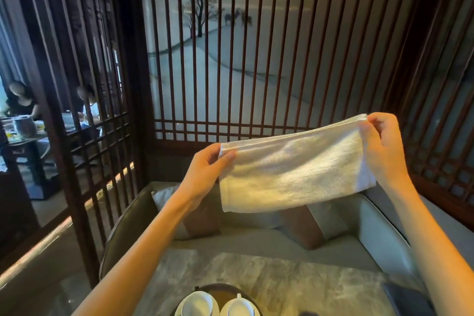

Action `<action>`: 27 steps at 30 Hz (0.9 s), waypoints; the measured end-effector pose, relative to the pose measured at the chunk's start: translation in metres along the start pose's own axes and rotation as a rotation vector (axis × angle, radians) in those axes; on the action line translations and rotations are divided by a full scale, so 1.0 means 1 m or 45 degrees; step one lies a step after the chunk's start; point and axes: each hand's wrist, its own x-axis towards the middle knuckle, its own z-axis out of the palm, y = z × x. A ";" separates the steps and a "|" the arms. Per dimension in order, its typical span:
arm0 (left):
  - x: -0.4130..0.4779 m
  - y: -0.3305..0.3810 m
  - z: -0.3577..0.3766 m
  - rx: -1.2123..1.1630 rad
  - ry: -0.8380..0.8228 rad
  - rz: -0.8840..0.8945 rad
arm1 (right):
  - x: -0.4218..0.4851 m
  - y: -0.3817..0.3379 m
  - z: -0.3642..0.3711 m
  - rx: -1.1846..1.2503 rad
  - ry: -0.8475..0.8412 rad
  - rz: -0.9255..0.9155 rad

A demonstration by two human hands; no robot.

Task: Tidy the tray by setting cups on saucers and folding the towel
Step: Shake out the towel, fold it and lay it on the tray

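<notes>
White towel (295,172) (folded) pinched between left fingers (227,155) and right fingers (379,124).

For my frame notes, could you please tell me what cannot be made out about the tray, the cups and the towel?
Tray, head view: mostly cut off by the bottom edge.
Left cup, right cup: near halves cut off likewise.
Towel, between left hand and right hand: layer count hidden by its front face.
Dark object, lower right: cut off, unidentifiable.

Head cam, single view, wide-angle. Worn on head, faces fwd & slightly down. Desk (295,282) cropped at frame bottom, close; left hand (205,172), right hand (382,149) mid-frame, near lens; slatted screen (256,59) past desk's far edge fills upper bkgd.
</notes>
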 end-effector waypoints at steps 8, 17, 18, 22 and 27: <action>0.005 0.001 0.009 -0.096 0.252 -0.069 | -0.018 0.008 0.003 0.056 0.080 0.080; 0.009 0.000 0.019 0.130 0.478 0.060 | -0.035 0.005 0.009 0.105 0.085 0.153; 0.009 -0.001 0.021 0.173 0.499 0.107 | -0.037 0.005 0.010 0.105 0.089 0.145; 0.007 0.000 0.024 0.301 0.573 0.261 | -0.043 0.000 0.013 0.031 0.114 0.079; 0.007 -0.004 0.021 0.274 0.528 0.251 | -0.048 0.001 0.015 -0.042 0.137 0.059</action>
